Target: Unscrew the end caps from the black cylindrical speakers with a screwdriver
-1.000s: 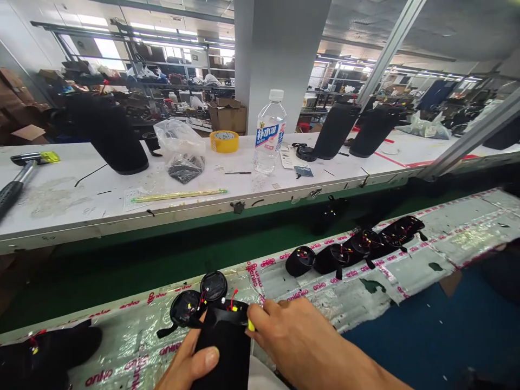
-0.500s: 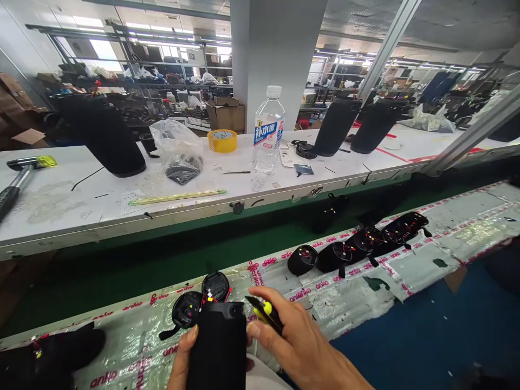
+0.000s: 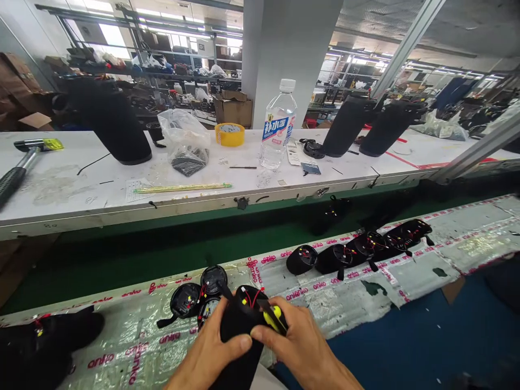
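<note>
My left hand (image 3: 211, 341) is wrapped around a black fabric-covered cylindrical speaker (image 3: 239, 352). Its open upper end faces me, showing red wires and small connectors inside. My right hand (image 3: 300, 341) grips a black-and-yellow utility knife (image 3: 276, 318), its dark tip at the speaker's rim. The right thumb also rests on the speaker's side. Just left of the speaker, several round black end caps (image 3: 184, 300) with wires lie on the covered bench (image 3: 154, 352); one is partly hidden by my left hand.
Several wired black speakers (image 3: 303, 260) lie in a row to the right, and more dark parts (image 3: 49, 346) at the left. On the white table (image 3: 195, 206) beyond are a hammer (image 3: 24, 165), a tape roll (image 3: 229, 135), a water bottle (image 3: 278, 127) and standing speakers (image 3: 116, 122).
The speaker has shifted right and turned, so its wired open end now shows. My left hand has moved up around it, and the knife in my right hand has come against its rim.
</note>
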`<state>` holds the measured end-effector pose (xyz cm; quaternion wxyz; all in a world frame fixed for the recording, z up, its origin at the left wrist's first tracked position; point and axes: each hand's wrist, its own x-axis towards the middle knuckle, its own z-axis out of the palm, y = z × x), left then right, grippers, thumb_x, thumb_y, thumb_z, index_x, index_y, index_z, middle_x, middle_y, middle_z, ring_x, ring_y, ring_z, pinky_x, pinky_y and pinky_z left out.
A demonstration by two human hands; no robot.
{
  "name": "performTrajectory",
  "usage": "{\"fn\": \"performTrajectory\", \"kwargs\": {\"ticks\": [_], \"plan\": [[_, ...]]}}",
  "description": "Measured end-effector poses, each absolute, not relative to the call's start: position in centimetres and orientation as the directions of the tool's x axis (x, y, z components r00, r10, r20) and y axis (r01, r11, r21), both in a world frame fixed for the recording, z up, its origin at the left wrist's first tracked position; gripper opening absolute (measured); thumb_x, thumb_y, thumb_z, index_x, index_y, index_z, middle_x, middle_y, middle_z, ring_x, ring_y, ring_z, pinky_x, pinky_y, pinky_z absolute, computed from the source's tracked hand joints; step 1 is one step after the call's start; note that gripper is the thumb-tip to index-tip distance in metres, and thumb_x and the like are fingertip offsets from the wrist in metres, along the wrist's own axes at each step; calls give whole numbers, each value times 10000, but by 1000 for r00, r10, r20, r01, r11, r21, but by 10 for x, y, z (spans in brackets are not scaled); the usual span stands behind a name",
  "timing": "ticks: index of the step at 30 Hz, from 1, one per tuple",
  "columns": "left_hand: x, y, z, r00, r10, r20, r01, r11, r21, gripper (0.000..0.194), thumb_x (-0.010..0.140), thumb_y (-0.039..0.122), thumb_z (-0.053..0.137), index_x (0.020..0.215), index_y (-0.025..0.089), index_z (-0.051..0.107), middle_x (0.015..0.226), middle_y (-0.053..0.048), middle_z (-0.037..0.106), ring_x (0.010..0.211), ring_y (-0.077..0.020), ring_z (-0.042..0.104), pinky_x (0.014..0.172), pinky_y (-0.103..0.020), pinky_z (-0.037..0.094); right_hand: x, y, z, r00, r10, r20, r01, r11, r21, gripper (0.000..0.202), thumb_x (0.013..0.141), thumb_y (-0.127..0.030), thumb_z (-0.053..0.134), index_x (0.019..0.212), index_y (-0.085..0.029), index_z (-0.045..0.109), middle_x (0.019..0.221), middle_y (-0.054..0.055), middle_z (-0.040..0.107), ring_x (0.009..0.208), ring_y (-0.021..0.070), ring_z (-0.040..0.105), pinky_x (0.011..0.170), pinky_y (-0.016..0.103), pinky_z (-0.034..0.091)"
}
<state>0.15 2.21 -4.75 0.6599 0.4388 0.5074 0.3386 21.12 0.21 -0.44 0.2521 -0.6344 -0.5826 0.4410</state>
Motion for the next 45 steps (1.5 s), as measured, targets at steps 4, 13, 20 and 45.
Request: {"fn": "performTrajectory", "kwargs": {"ticks": [4,13,20,45], "plan": [[-3,31,-55,225,779,-586,-274,627,729,682,714,624,806,1255,217,731,1227,-138,796,1323,-450,616,1178,-605,417,202,-4,-7,104,994,-41,552,-92,-829,377,1044,-506,468,1311,-271,594,850,4,745,741,203,719,678,290,544],[-15,17,-53,166,795,-583,-397,596,698,722,633,531,891,1240,186,709,1074,-143,835,1142,-444,730,1103,-595,501,186,-15,-21,-247,925,290,859,347,-377,492,1131,-433,100,1199,-269,559,901,19,747,692,197,750,556,293,502],[-6,3,-15,122,849,-514,-373,519,769,737,682,474,883,1323,213,629,1096,-108,824,1094,-387,744,912,-458,608,185,-13,-12,-384,891,244,870,437,-227,319,1130,-322,244,1173,-246,551,813,-6,703,621,186,726,490,291,445],[-10,15,-12,-81,939,-335,127,343,931,665,646,479,823,1195,182,593,984,-73,798,941,-353,725,845,-417,558,174,-16,-25,-424,894,147,899,435,-56,224,923,-116,513,1123,-214,487,786,-3,663,507,196,664,401,328,393]]}}
